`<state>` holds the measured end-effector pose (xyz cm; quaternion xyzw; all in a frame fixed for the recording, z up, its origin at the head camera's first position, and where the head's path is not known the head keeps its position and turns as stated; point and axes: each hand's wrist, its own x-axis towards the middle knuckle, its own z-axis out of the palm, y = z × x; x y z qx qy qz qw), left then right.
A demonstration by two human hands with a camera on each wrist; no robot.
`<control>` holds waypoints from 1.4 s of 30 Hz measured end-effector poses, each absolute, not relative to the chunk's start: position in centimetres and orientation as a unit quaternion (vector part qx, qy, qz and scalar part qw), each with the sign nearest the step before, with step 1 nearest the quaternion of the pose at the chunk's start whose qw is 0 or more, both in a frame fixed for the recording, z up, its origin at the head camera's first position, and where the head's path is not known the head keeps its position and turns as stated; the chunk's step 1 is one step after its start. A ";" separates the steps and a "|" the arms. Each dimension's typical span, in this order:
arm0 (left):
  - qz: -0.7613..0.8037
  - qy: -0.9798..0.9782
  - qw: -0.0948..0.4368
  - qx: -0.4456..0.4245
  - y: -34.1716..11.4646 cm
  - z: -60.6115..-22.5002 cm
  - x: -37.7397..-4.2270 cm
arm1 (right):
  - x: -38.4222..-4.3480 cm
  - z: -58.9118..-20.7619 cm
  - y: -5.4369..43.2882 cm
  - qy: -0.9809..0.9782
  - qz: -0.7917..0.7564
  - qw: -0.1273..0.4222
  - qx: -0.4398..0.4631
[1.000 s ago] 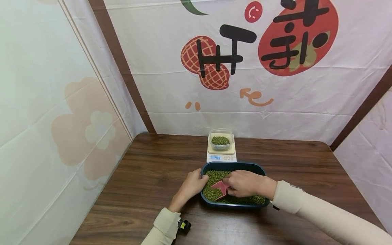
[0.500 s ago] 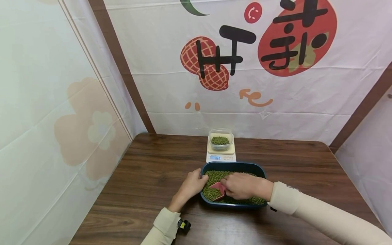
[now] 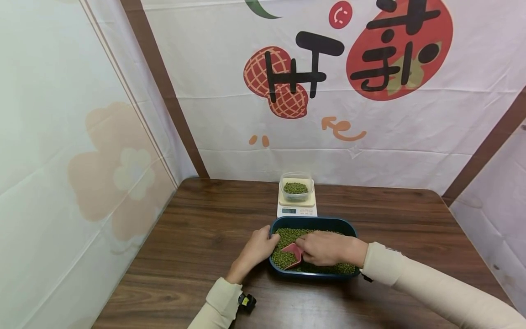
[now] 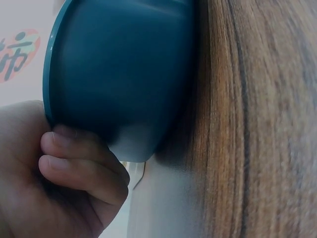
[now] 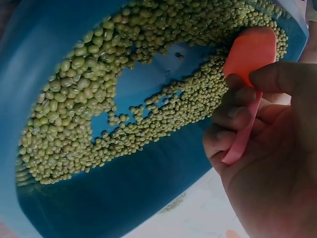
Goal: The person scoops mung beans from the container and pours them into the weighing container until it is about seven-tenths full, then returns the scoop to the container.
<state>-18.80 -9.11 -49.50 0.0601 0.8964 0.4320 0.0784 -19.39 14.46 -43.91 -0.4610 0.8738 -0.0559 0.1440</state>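
A dark blue oval tub [image 3: 316,222] of green mung beans [image 5: 64,119] stands on the table. My left hand [image 3: 259,246] grips its left end, thumb over the rim; the left wrist view shows fingers bent against the outer wall [image 4: 124,74]. Inside the tub, my right hand [image 3: 330,249] holds a small pink scoop [image 3: 297,254]. Its handle [image 5: 242,139] lies between thumb and curled fingers in the right wrist view. The scoop faces left among the beans, some of them in its mouth. A bare patch of tub floor [image 5: 148,74] shows between the beans.
Behind the tub is a white kitchen scale [image 3: 306,212] with a dark display. A clear plastic container [image 3: 297,197] with some mung beans [image 3: 296,188] sits on it. Printed cloth [image 3: 230,164] hangs along the back of the wooden table [image 3: 197,242].
The right hand and scoop have shifted slightly left through the beans. The scale's display, lit blue earlier, is now dark. The left hand has stayed at the rim.
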 end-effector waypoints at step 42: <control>0.433 0.896 0.066 0.072 -9.4 -50.0 -18.9 | -20.0 -45.0 17.3 0.875 -0.154 0.157 -0.431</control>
